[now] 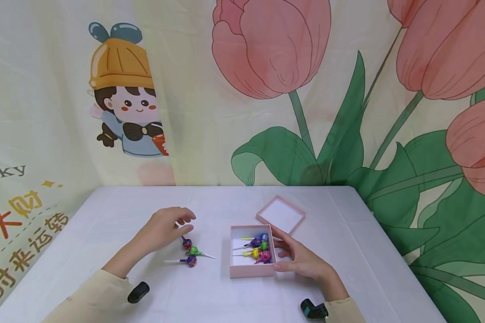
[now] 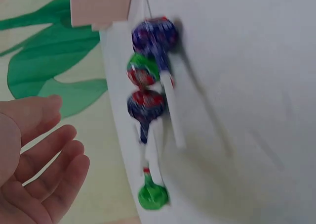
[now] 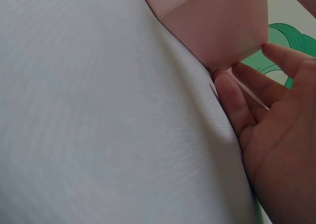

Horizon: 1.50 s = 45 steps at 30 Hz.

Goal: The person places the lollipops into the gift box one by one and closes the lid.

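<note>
My left hand (image 1: 167,228) hovers over the table's left part with fingers loosely bent and nothing in them. Just below it lie several wrapped lollipops, among them a purple lollipop (image 1: 191,261) and a green lollipop (image 1: 194,251). In the left wrist view the fingers stand beside this cluster, apart from a green lollipop (image 2: 153,197). A pink box (image 1: 251,271), without its lid, holds several lollipops in yellow, pink, green, blue and purple. Against its right side rests my right hand (image 1: 301,258), thumb near the front corner. The right wrist view shows fingertips touching the box wall (image 3: 222,26).
Behind the box lies a pink-rimmed lid (image 1: 282,214), its white inside facing up. A white cloth covers the table (image 1: 202,296). At the back hangs a printed curtain (image 1: 198,112) with tulips and a cartoon child.
</note>
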Tool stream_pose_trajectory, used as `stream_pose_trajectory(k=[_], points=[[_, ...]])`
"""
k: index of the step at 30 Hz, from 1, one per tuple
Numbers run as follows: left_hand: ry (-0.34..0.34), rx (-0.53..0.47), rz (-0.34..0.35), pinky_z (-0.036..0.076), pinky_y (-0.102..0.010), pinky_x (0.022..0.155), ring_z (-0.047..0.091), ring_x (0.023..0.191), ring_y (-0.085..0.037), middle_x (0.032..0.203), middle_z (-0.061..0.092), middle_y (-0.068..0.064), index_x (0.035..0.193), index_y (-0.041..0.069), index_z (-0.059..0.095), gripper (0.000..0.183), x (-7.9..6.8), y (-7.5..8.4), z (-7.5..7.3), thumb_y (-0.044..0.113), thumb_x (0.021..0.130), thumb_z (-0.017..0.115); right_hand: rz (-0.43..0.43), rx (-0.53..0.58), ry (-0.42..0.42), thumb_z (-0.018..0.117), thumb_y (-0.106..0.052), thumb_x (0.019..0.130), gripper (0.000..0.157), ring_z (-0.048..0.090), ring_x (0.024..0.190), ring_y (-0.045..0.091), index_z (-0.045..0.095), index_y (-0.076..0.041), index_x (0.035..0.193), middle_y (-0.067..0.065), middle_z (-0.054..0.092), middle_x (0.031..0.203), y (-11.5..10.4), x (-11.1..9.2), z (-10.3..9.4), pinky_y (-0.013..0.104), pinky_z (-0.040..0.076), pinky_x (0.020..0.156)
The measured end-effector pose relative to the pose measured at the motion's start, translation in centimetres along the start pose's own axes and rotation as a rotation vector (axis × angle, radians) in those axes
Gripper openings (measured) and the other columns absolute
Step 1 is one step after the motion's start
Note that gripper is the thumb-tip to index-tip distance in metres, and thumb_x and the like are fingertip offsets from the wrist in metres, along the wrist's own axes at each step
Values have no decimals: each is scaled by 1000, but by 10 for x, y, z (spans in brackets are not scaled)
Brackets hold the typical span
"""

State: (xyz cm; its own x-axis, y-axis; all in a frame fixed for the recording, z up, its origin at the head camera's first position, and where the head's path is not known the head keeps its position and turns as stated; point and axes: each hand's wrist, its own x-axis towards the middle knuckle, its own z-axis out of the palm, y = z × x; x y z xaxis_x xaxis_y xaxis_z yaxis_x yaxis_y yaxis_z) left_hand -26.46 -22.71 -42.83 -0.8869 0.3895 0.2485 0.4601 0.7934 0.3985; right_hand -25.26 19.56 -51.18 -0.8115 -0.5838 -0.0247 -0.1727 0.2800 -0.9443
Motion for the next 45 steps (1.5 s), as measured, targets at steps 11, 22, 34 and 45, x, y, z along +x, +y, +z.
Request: stream_pose_trajectory(k=[11, 22, 34, 45], points=[[13, 32, -41, 56, -40, 80, 66, 85, -12, 91, 73, 7, 114, 10, 75, 20, -12, -40, -7, 14, 95, 80, 11, -1, 3, 83, -34, 92, 99, 42, 149, 28, 21, -31, 170, 4, 30, 173, 0, 1, 1, 30, 45, 112], [-22, 54, -60, 53, -39, 77, 64, 83, -15, 88, 71, 8, 114, 9, 75, 23, -14, -54, -4, 17, 94, 81, 23, 1, 12, 83, -34, 92, 99, 42, 149, 28, 22, -33, 170, 4, 29, 173, 0, 1, 1, 32, 45, 113], [-91, 47, -166, 54, -38, 76, 61, 83, -15, 90, 70, 4, 117, 10, 74, 24, -12, -63, 3, 19, 95, 80, 6, -5, 6, 83, -35, 92, 99, 43, 148, 27, 22, -32, 170, 4, 30, 173, 0, 0, 0, 31, 45, 112], [-97, 50, -200, 56, -44, 79, 63, 85, -19, 93, 72, 0, 124, 8, 72, 28, -4, -70, 7, 20, 99, 75, 17, -5, 11, 83, -36, 92, 98, 43, 148, 27, 22, -34, 170, 3, 30, 173, 2, 1, -1, 32, 46, 112]])
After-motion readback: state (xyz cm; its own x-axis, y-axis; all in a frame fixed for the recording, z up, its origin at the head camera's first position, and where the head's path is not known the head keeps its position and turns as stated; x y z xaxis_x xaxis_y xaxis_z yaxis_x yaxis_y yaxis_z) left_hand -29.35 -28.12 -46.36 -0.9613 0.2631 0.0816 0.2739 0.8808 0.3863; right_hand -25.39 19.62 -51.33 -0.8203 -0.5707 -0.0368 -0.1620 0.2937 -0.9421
